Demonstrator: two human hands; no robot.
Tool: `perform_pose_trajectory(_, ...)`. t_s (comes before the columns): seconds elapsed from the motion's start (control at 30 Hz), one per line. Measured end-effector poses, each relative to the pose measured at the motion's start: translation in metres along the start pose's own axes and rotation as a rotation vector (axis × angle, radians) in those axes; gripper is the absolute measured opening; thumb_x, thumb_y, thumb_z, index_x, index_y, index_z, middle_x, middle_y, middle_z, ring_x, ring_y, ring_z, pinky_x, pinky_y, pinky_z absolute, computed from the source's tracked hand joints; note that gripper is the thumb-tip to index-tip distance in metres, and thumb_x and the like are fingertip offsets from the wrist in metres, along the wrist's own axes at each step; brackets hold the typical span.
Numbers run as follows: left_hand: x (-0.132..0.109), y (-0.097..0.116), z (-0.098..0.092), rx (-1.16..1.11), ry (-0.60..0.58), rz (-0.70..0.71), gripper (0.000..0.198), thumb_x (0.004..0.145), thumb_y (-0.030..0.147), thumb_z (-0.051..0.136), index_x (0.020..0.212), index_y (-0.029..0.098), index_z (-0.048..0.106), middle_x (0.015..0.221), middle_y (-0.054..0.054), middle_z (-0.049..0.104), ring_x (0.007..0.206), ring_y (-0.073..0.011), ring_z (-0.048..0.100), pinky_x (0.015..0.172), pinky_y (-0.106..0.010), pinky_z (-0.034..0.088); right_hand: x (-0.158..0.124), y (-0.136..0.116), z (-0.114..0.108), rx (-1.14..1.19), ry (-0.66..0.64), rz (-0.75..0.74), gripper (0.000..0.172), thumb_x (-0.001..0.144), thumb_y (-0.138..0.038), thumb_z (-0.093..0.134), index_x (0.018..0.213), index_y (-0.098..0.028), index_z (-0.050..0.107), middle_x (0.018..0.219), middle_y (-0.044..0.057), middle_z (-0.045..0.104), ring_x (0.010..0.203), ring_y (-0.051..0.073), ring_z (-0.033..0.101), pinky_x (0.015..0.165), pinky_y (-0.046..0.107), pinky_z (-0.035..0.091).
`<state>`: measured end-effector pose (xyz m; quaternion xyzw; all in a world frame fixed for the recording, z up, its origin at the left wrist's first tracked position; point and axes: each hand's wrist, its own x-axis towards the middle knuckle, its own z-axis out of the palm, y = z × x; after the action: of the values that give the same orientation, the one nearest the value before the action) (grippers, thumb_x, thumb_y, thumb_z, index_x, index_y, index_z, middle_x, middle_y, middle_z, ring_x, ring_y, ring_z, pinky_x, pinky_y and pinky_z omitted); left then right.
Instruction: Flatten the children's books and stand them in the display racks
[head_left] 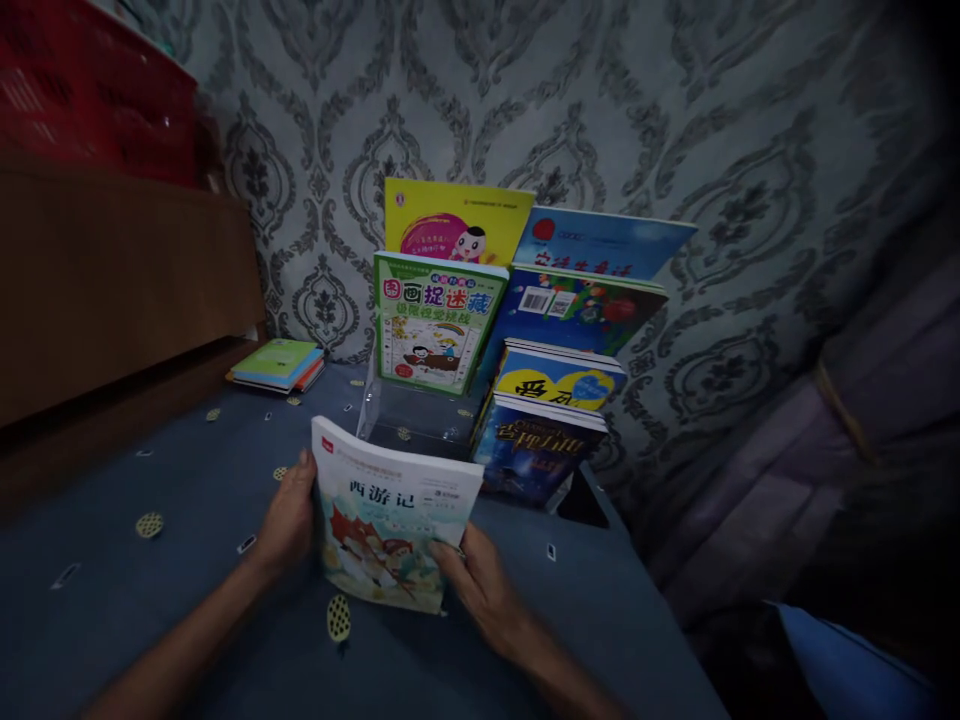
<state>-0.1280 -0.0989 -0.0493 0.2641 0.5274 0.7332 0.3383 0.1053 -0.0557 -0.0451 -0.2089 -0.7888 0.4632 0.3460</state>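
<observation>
A white-topped paperback book [397, 530] with a painted cover is held upright, front toward me, above the blue cloth. My left hand [289, 505] grips its left edge, the fingers hidden behind it. At the lower right edge, my right hand [476, 575] pinches the book with the thumb on the cover. Just beyond it stands a clear tiered book rack [367, 410]. On its left side are a green-bordered picture book [439, 335] and, behind, a yellow book [457, 215]. The right side holds a dark blue book [532, 450], a yellow-and-blue book [555, 385] and other blue books [577, 305].
A small stack of books [277, 365] lies at the left on the patterned blue cloth [202, 600]. Beyond it are a brown wooden cabinet [120, 280] and a red plastic basket [112, 90]. Patterned wallpaper [315, 200] covers the wall behind. A pale curtain [795, 490] hangs at the right.
</observation>
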Motion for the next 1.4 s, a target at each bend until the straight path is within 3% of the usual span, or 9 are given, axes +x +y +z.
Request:
perform_pose_trajectory(0.1, -0.004, 0.0, -0.001, 0.037, 0.052, 0.006, 0.061, 0.065, 0.078, 0.075, 0.078, 0.019, 0.073, 0.076, -0.008, 0.076, 0.088, -0.0302, 0.072, 0.071, -0.035, 0.058, -0.004, 0.001, 0.0, 0.001, 0.002, 0.016, 0.055, 0.102, -0.06, 0.044, 0.133, -0.021, 0.067, 0.131, 0.012, 0.071, 0.119, 0.028, 0.068, 0.102, 0.042, 0.055)
perform_pose_trajectory(0.17, -0.006, 0.003, -0.001, 0.031, 0.026, -0.001, 0.066, 0.061, 0.084, 0.073, 0.075, 0.019, 0.072, 0.07, -0.007, 0.074, 0.085, -0.0295, 0.071, 0.069, -0.034, 0.057, -0.007, 0.001, -0.002, -0.033, -0.009, 0.023, 0.053, 0.102, -0.06, 0.045, 0.132, -0.022, 0.068, 0.13, 0.012, 0.072, 0.118, 0.028, 0.069, 0.101, 0.043, 0.056)
perform_pose_trajectory(0.37, 0.006, 0.011, -0.009, -0.07, -0.368, -0.083, 0.065, 0.064, 0.076, 0.08, 0.081, 0.013, 0.075, 0.075, -0.01, 0.076, 0.082, -0.03, 0.073, 0.074, -0.037, 0.059, -0.006, 0.001, -0.013, -0.1, 0.002, 0.088, 0.044, 0.099, -0.054, 0.056, 0.124, -0.021, 0.071, 0.124, 0.012, 0.075, 0.113, 0.03, 0.071, 0.098, 0.045, 0.058)
perform_pose_trajectory(0.53, 0.015, 0.015, -0.022, 0.039, -0.497, -0.034, 0.058, 0.08, 0.068, 0.071, 0.096, 0.012, 0.076, 0.083, -0.011, 0.077, 0.087, -0.0276, 0.072, 0.079, -0.036, 0.057, 0.001, 0.006, -0.016, -0.08, 0.067, 0.087, 0.04, 0.096, -0.048, 0.062, 0.123, -0.021, 0.071, 0.117, 0.011, 0.077, 0.101, 0.028, 0.074, 0.088, 0.044, 0.061)
perform_pose_trajectory(0.6, 0.015, 0.019, -0.026, 0.107, -0.51, 0.014, 0.054, 0.085, 0.065, 0.068, 0.094, 0.013, 0.076, 0.081, -0.009, 0.076, 0.084, -0.0248, 0.07, 0.078, -0.033, 0.055, 0.002, 0.006, -0.017, -0.061, 0.065, 0.081, 0.039, 0.096, -0.048, 0.062, 0.124, -0.022, 0.071, 0.114, 0.011, 0.077, 0.099, 0.027, 0.074, 0.083, 0.041, 0.062)
perform_pose_trajectory(0.73, 0.016, 0.026, -0.029, 0.267, -0.504, 0.129, 0.054, 0.086, 0.068, 0.064, 0.078, 0.014, 0.069, 0.068, -0.003, 0.065, 0.066, -0.0162, 0.058, 0.063, -0.027, 0.049, 0.003, 0.006, -0.018, 0.01, 0.044, 0.121, 0.043, 0.095, -0.051, 0.062, 0.124, -0.02, 0.07, 0.107, 0.01, 0.076, 0.074, 0.019, 0.069, 0.053, 0.028, 0.058)
perform_pose_trajectory(0.8, 0.016, 0.026, -0.029, 0.336, -0.495, 0.156, 0.058, 0.085, 0.072, 0.062, 0.072, 0.015, 0.063, 0.062, 0.001, 0.056, 0.058, -0.0124, 0.05, 0.054, -0.024, 0.043, 0.004, 0.006, -0.018, 0.062, 0.04, 0.141, 0.044, 0.095, -0.053, 0.062, 0.122, -0.02, 0.07, 0.106, 0.01, 0.075, 0.065, 0.016, 0.065, 0.045, 0.024, 0.054)
perform_pose_trajectory(1.03, 0.015, 0.015, -0.029, 0.362, -0.489, 0.091, 0.06, 0.083, 0.078, 0.059, 0.075, 0.018, 0.055, 0.06, 0.005, 0.047, 0.048, -0.0089, 0.043, 0.044, -0.021, 0.035, 0.002, 0.01, -0.012, 0.12, 0.116, 0.122, 0.04, 0.095, -0.052, 0.063, 0.117, -0.019, 0.071, 0.101, 0.009, 0.074, 0.059, 0.013, 0.061, 0.047, 0.024, 0.054)
perform_pose_trajectory(1.4, 0.012, 0.0, -0.03, 0.236, -0.472, 0.039, 0.058, 0.083, 0.074, 0.062, 0.078, 0.017, 0.057, 0.061, 0.007, 0.044, 0.046, -0.0057, 0.037, 0.042, -0.019, 0.029, -0.02, 0.038, 0.019, 0.052, 0.33, 0.166, 0.047, 0.092, -0.063, 0.06, 0.095, -0.018, 0.069, 0.071, 0.002, 0.064, 0.051, 0.013, 0.053, 0.04, 0.021, 0.044)
